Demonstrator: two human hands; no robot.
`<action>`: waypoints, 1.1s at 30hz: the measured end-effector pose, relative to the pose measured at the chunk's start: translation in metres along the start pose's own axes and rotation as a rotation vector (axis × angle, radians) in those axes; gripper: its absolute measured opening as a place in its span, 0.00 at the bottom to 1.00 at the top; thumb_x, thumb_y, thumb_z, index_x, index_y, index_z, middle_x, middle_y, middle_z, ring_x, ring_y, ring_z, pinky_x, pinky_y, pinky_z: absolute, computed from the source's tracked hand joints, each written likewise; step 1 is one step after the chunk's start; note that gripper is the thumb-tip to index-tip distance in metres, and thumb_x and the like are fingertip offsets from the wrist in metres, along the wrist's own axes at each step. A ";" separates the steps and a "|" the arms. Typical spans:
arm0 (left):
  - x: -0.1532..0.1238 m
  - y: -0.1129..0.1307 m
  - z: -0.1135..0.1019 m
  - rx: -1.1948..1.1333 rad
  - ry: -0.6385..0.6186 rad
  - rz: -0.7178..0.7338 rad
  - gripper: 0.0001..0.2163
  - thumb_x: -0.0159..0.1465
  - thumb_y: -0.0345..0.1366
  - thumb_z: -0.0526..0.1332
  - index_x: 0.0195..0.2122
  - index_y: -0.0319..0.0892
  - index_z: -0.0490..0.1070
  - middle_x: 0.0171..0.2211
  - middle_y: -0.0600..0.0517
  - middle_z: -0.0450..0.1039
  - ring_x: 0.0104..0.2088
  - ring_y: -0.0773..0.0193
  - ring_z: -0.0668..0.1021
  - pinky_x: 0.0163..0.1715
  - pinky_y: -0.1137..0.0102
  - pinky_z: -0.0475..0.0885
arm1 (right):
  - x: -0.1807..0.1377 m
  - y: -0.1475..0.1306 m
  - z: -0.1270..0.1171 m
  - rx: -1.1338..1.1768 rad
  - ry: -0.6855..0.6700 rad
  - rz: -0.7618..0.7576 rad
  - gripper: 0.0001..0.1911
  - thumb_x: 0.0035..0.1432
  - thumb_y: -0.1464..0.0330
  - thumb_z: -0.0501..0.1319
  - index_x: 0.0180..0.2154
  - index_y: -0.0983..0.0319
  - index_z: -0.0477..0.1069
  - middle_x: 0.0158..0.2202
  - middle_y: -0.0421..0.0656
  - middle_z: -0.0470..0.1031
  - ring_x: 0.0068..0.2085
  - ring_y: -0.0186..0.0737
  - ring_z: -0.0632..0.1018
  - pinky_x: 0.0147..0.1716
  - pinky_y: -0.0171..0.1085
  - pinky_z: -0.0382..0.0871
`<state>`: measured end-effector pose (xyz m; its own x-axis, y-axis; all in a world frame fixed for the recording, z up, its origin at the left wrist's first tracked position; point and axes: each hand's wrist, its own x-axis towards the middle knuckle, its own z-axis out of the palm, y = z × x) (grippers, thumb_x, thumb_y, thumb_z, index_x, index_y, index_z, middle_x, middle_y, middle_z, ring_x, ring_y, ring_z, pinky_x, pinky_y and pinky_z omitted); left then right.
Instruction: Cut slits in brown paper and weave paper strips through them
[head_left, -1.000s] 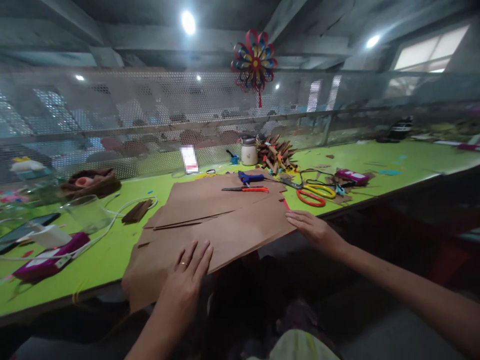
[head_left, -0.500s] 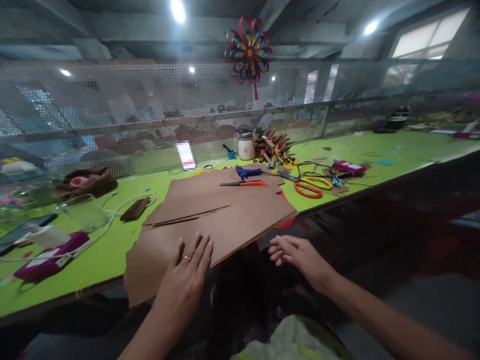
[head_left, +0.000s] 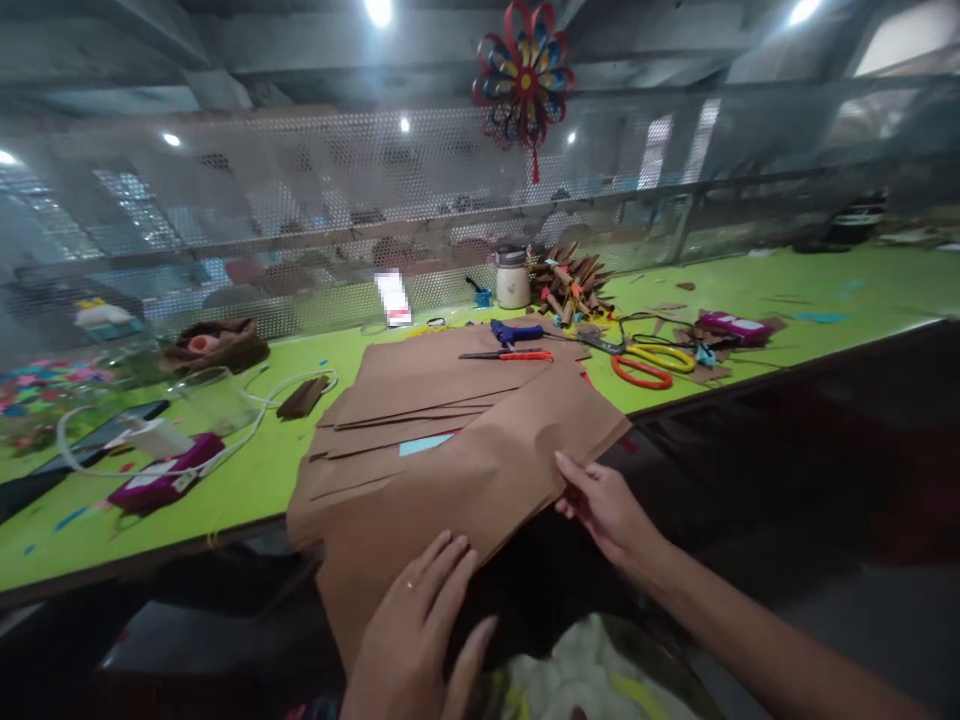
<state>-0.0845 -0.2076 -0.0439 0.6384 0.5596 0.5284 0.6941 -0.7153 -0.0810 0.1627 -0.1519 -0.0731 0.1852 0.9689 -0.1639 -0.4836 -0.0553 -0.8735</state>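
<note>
Pinching the near edge of the brown paper (head_left: 450, 505), your right hand (head_left: 606, 515) has its thumb on top and fingers curled below; you can't tell how many layers it catches. Your left hand (head_left: 416, 615) rests on the paper, fingers slightly apart. The paper seems light and bendy, likely to slide on the stack (head_left: 405, 385) beneath and quick to crease, so a broad hold near both ends probably suits it best. It lies over that stack and overhangs the front edge of the worktop (head_left: 255, 530), with open air below. Toward the back edge, a glue gun (head_left: 519, 333) weighs on the stack; scissors (head_left: 646, 365) lie near the front edge, beyond the paper's right corner.
</note>
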 end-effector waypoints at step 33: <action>0.009 0.012 0.077 -1.128 -0.149 -0.899 0.20 0.52 0.53 0.62 0.19 0.39 0.64 0.18 0.57 0.59 0.23 0.68 0.64 0.24 0.76 0.59 | 0.008 -0.011 -0.032 -0.267 -0.083 -0.261 0.23 0.50 0.50 0.62 0.19 0.63 0.70 0.19 0.38 0.70 0.24 0.35 0.69 0.25 0.34 0.63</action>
<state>-0.0450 -0.1785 -0.1046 0.2134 0.9753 -0.0561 0.2897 -0.0083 0.9571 0.1966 -0.1512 -0.0792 0.1976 0.9743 0.1079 -0.1873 0.1456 -0.9715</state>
